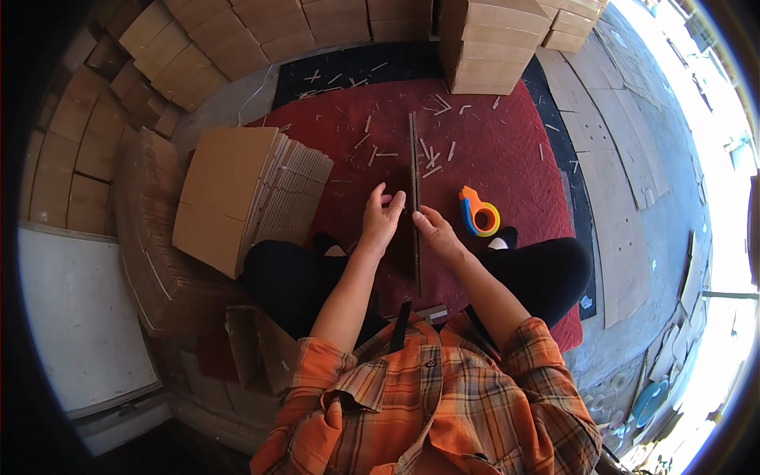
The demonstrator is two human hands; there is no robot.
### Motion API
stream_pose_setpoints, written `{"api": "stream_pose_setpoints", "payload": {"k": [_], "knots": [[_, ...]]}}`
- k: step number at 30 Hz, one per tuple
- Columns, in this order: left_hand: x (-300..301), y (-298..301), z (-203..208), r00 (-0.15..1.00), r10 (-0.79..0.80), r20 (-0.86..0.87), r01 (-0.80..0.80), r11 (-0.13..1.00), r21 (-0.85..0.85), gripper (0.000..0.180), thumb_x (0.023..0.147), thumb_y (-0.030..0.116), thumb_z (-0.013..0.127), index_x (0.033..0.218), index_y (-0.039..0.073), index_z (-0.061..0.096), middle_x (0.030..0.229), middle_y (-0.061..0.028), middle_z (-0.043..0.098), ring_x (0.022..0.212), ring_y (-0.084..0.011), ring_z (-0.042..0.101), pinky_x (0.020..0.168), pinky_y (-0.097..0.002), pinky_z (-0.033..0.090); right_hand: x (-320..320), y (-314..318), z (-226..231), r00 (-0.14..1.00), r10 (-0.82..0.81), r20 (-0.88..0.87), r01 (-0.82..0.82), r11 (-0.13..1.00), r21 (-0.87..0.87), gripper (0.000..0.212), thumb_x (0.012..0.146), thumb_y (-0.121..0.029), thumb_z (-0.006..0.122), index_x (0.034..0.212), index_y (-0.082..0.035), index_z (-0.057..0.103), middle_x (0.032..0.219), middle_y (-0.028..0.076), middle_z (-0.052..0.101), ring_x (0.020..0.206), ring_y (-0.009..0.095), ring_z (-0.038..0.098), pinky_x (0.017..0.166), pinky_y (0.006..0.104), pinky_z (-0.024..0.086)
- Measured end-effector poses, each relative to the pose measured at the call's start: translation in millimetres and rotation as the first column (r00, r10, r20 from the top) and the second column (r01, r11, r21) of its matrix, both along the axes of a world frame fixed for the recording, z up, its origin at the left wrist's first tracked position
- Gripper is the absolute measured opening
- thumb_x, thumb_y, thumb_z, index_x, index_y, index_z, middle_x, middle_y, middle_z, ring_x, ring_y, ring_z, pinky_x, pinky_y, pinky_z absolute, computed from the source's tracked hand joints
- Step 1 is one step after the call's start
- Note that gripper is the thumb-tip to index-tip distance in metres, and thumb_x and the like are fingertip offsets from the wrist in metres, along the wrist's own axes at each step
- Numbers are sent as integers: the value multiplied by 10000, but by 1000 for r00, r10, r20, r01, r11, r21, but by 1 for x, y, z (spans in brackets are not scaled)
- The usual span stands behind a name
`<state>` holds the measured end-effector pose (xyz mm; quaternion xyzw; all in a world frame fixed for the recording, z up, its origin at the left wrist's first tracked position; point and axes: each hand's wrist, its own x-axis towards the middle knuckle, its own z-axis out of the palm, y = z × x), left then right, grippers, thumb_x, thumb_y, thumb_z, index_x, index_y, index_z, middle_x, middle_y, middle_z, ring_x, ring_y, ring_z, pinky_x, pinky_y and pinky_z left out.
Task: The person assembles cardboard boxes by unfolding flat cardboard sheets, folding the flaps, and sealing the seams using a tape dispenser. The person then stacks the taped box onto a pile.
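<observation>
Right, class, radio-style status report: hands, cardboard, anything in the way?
Right hand touching upright cardboard sheet. Left hand loosely open beside it, contact unclear. Orange tape dispenser off to the right, cardboard scraps ahead; neither seems in the way.

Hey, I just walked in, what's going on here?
Someone seated on a red cloth has a flat cardboard piece standing edge-up between their hands. The right hand is against it; the left hand is open alongside, contact unclear. A cardboard stack sits to the left, a ring-shaped orange tool to the right, and scraps lie ahead.
</observation>
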<state>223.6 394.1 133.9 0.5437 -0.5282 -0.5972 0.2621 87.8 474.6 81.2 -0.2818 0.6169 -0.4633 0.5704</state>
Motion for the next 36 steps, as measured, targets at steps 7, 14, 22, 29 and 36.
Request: {"api": "stream_pose_setpoints", "payload": {"k": [7,14,22,29,36], "knots": [[-13,-18,-60,993,-84,-83,70,985,-157,569,911,394,628,1339,39,505,1292,-213,539,1154,-332,563,956,-390,458,5,1,7,971,-37,-237,26,998,-51,684,885,-450,657,1351,11,462,1143,174,640,1047,240,625,890,350,490],[-38,-30,-11,847,-20,532,271,876,-399,461,898,164,549,1339,76,448,1166,-200,545,1013,-411,605,852,-481,514,16,12,50,702,150,-696,-173,984,37,569,814,-293,655,1314,-102,460,1033,143,640,912,337,656,798,440,522],[-7,-24,1,794,-113,598,399,838,-372,515,894,110,580,1368,38,391,1176,-234,537,1016,-419,608,848,-478,525,-2,33,50,596,-22,-803,-95,991,-98,445,882,-198,526,1313,-94,493,1064,212,630,882,412,640,777,503,523],[28,23,47,867,-148,477,330,886,-325,539,901,86,577,1403,24,392,1200,-224,541,1097,-381,574,923,-428,477,-52,-2,78,485,-160,-860,-7,982,-187,402,921,-200,492,1307,-87,506,1060,201,637,878,409,641,779,498,520],[33,45,4,817,-107,566,329,894,-306,603,932,77,561,1473,68,296,1246,-222,485,1088,-363,589,911,-417,516,-38,-11,42,488,-99,-867,33,995,-95,402,940,-245,500,1314,-99,507,1032,187,653,867,401,648,766,495,519]]}}
